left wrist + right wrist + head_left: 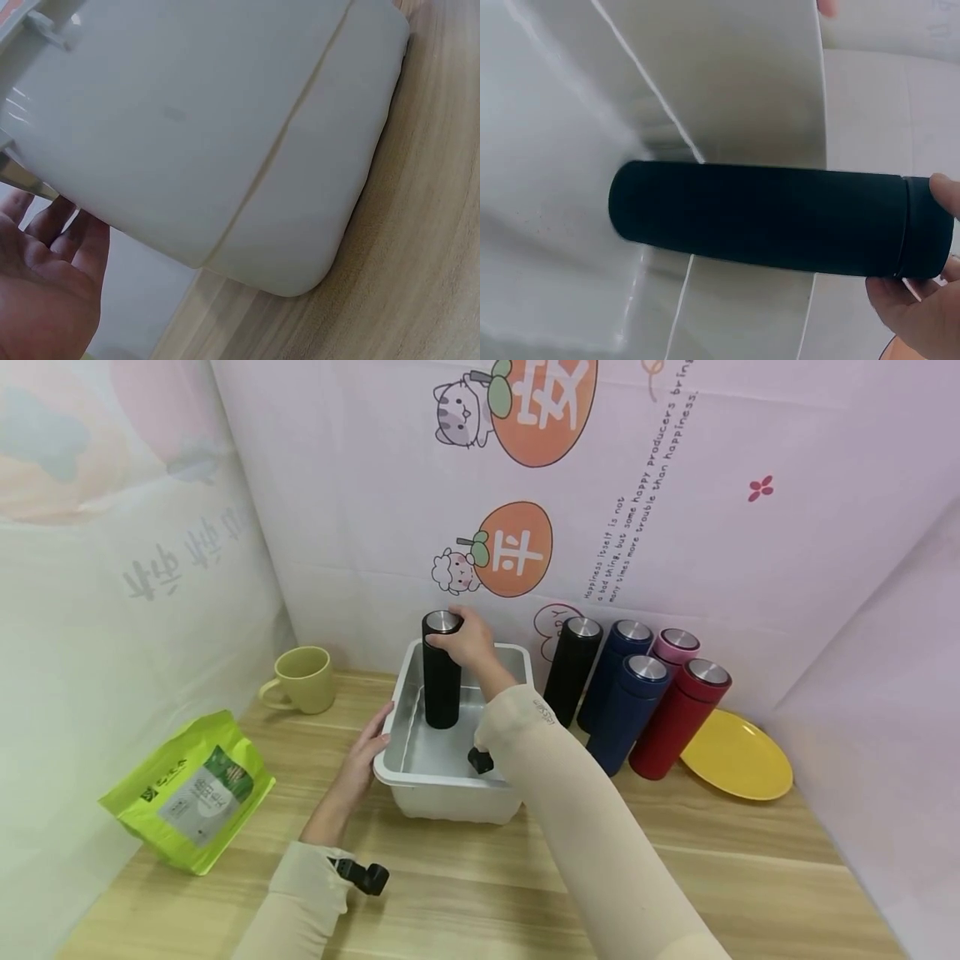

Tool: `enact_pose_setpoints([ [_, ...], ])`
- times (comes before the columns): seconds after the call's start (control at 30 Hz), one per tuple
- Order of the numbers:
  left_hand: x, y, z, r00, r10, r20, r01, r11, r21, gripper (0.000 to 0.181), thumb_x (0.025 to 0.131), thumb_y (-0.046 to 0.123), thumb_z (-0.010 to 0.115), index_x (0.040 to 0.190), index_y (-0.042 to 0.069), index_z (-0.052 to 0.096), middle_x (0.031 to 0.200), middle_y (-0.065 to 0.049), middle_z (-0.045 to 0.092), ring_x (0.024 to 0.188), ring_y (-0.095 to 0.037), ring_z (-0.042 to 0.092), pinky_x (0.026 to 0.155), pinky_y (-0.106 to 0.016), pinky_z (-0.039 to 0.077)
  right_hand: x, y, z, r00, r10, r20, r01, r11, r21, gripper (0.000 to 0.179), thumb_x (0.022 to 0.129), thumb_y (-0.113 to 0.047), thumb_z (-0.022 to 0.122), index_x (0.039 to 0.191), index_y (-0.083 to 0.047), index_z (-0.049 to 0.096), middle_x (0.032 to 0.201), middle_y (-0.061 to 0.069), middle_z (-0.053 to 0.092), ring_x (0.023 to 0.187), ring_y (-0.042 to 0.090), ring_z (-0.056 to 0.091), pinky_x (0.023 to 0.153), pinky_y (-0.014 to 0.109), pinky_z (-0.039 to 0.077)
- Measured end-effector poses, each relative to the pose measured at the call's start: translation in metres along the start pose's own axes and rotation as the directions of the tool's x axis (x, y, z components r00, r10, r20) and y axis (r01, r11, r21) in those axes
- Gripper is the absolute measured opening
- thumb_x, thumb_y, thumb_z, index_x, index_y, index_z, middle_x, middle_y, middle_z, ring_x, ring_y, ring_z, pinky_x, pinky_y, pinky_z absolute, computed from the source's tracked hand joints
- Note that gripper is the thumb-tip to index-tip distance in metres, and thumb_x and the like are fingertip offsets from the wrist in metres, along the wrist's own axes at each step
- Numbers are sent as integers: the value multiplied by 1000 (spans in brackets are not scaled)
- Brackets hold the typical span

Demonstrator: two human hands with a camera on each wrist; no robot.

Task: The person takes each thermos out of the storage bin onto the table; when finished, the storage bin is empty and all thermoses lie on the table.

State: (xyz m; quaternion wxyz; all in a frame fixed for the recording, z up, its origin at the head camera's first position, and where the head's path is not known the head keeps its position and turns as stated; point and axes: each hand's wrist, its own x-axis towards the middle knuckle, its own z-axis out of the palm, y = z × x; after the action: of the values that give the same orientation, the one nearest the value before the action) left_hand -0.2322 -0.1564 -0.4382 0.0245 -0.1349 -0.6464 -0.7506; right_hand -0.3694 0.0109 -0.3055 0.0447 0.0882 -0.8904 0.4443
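My right hand (468, 643) grips a black thermos flask (442, 685) around its cap end, which has a silver top. The flask stands upright inside a pale rectangular bin (453, 800), near its far left corner. In the right wrist view the flask (765, 217) reaches down to the bin's floor, with thumb and fingers on opposite sides of the cap. My left hand (367, 752) rests against the bin's left side, fingertips by the rim. The left wrist view shows the left hand's fingers (90, 247) against the outer wall (187, 135); some fingertips are hidden.
Right of the bin stand several flasks: one black (573, 668), two blue, including the front one (626, 714), one pink (677, 645) and one red (678, 722). A yellow plate (750, 760) lies beyond them. Left are a yellow mug (306, 681) and a green pouch (195, 789).
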Motion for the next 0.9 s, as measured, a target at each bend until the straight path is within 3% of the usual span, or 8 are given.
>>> enact_pose_setpoints([
  [0.33, -1, -2, 4, 1000, 1, -2, -1, 1000, 6, 56, 100, 7, 32, 153, -3, 17, 160, -20, 6, 144, -35, 7, 114, -51, 7, -2, -7, -14, 999, -12, -33, 13, 1000, 6, 67, 83, -29, 78, 141, -11, 51, 136, 8, 54, 117, 23, 51, 98, 34, 41],
  [0.57, 0, -2, 4, 1000, -4, 1, 4, 1000, -6, 56, 100, 9, 32, 153, -2, 17, 161, -18, 6, 144, -34, 7, 114, -51, 7, -8, -25, -43, 996, -60, -65, 62, 997, 39, 66, 81, -29, 80, 140, -12, 54, 133, 7, 56, 113, 19, 52, 93, 31, 44],
  [0.9, -1, 1, 1, 1000, -14, -8, 14, 1000, 1, 57, 100, 9, 32, 153, -3, 16, 160, -19, 6, 144, -33, 7, 114, -50, 7, -29, -49, -88, 992, -78, -97, 91, 985, 147, 61, 81, -29, 79, 137, -17, 57, 128, 2, 56, 110, 14, 52, 88, 28, 45],
])
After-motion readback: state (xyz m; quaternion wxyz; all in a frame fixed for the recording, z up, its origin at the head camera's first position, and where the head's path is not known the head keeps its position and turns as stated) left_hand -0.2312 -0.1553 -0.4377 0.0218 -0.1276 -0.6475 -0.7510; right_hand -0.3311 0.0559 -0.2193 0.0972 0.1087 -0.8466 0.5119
